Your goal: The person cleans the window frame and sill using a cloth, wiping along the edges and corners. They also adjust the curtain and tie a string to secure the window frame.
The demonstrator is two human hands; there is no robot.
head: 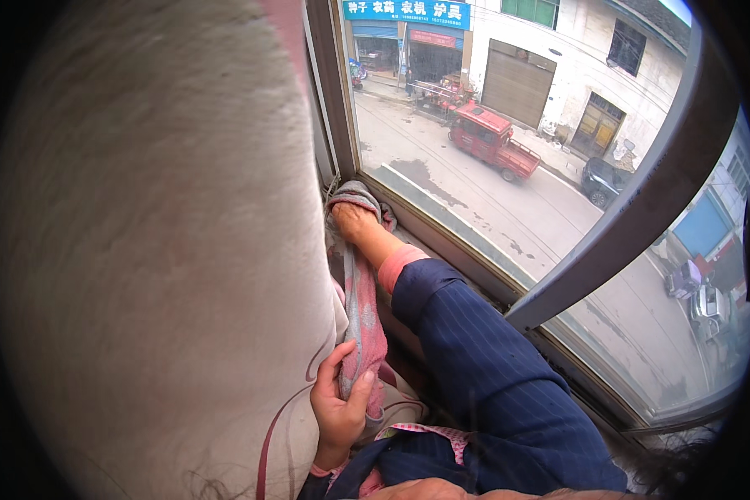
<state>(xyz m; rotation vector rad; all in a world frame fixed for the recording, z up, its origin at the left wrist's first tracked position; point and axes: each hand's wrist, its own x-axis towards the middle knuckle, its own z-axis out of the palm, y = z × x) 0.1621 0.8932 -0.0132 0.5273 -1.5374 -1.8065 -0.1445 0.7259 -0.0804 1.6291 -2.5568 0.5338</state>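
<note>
A pink and grey terry cloth (367, 312) hangs lengthwise between my two hands, beside the window. My left hand (342, 406) grips its lower end between thumb and fingers. At the corner of the window sill, my right hand (355, 222) is pressed down at the cloth's far end; the cloth wraps over the fingers and hides them. A dark blue pinstriped sleeve with a pink cuff covers my right arm. The window frame (437, 231) runs along the right of that hand.
A pale curtain (162, 250) with a dark red line pattern fills the left side. A thick grey window mullion (625, 212) stands to the right of my arm. Beyond the glass lie a street, a red three-wheeled truck (484, 137) and parked cars.
</note>
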